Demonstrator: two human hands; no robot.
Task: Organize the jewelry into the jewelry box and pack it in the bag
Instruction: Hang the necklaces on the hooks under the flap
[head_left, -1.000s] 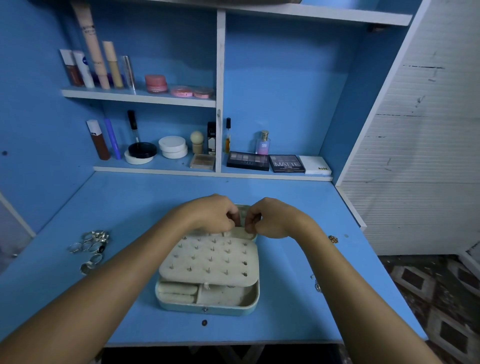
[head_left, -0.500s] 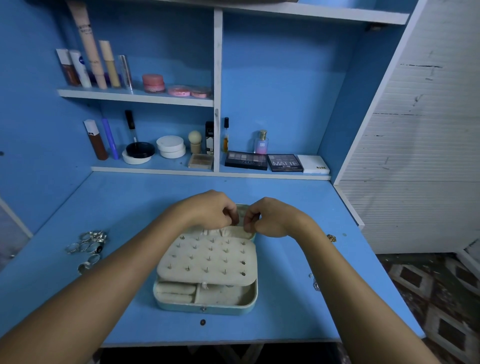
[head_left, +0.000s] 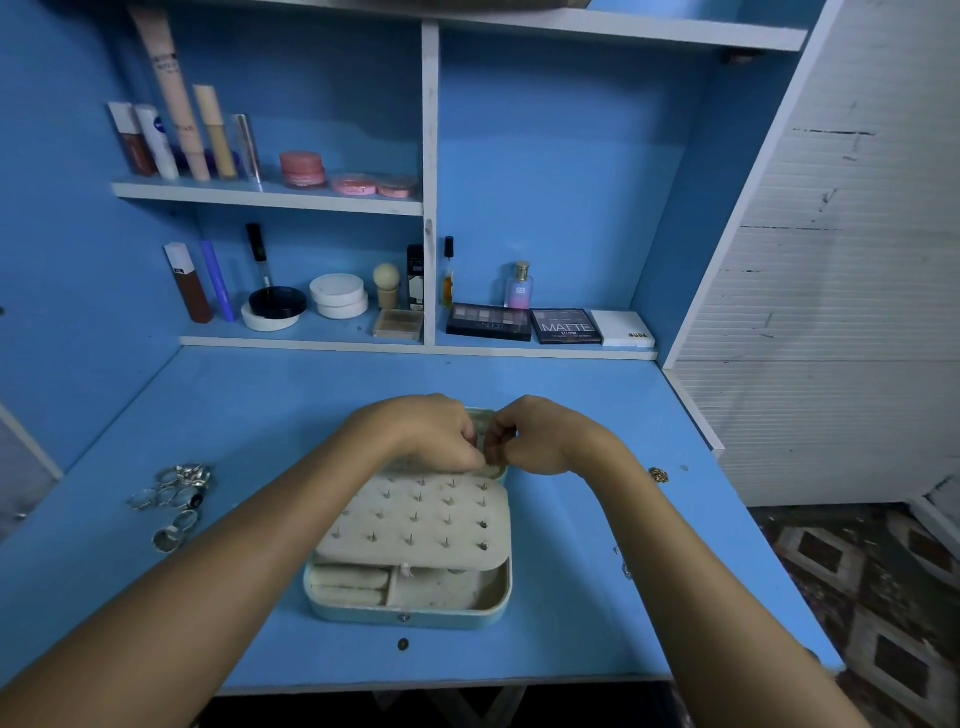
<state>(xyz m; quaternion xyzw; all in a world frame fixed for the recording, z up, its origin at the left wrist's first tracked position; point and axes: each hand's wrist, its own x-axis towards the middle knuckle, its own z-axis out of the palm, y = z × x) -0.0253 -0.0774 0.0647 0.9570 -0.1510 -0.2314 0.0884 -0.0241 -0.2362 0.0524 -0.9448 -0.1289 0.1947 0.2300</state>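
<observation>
Nearest you, the box (head_left: 410, 597) sits open on the desk (head_left: 571, 623), its front tray showing ring rolls on the left and a pocket on the right, with the studded earring panel (head_left: 415, 514) lying over the middle. Past that panel your left hand (head_left: 431, 434) and right hand (head_left: 540, 436) meet at the far end of the box, fingers curled and tips almost touching; whatever they pinch is too small to make out. You seem to be fixing a small piece there, likely an earring. Next you need a fine, steady push, then a reach for more: the rings (head_left: 174, 496) lie well off to your left, and a gold piece (head_left: 658, 474) sits near your right wrist. No bag shows
</observation>
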